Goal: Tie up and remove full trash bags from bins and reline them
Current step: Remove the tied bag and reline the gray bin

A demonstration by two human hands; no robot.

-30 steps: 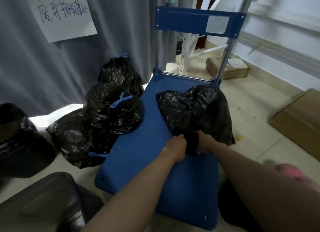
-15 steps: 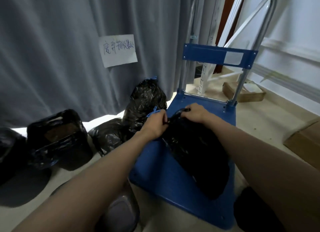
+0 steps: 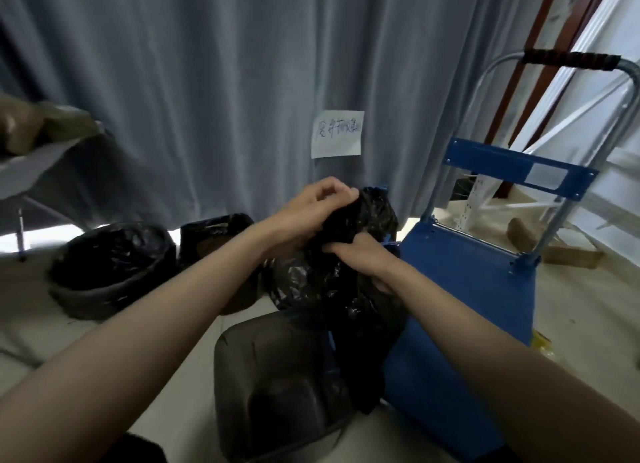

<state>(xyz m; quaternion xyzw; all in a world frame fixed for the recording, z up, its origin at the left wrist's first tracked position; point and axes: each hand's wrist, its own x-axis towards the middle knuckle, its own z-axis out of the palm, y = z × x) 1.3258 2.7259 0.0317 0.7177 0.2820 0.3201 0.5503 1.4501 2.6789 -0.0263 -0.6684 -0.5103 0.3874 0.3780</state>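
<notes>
1. Two hands work one black trash bag [image 3: 349,289], which hangs in the air over the near empty grey bin [image 3: 277,386], just left of the blue cart [image 3: 464,310].
2. The left hand [image 3: 311,210] pinches the bag's top edge with fingertips curled together; the right hand [image 3: 360,255] grips a bunched fold lower down. Both hold plastic, neither is spread.
3. This looks like a fresh liner being opened for the grey bin. To do it well, I would find the true mouth of the bag first, then rub the two layers apart between thumb and finger rather than tug.
4. Keep the pinches on opposite sides of the mouth, so a shake lets air fill the bag.
5. Lower the sealed end into the bin and fold the rim over evenly; thin film tears if pulled hard against a corner.
6. Farther left on the floor stand a round lined bin [image 3: 110,268] and a square lined bin [image 3: 214,234]. A tied full bag [image 3: 381,203] sits behind the hands, partly hidden.
7. A paper note [image 3: 337,133] hangs on the grey curtain [image 3: 207,82] beyond.
</notes>
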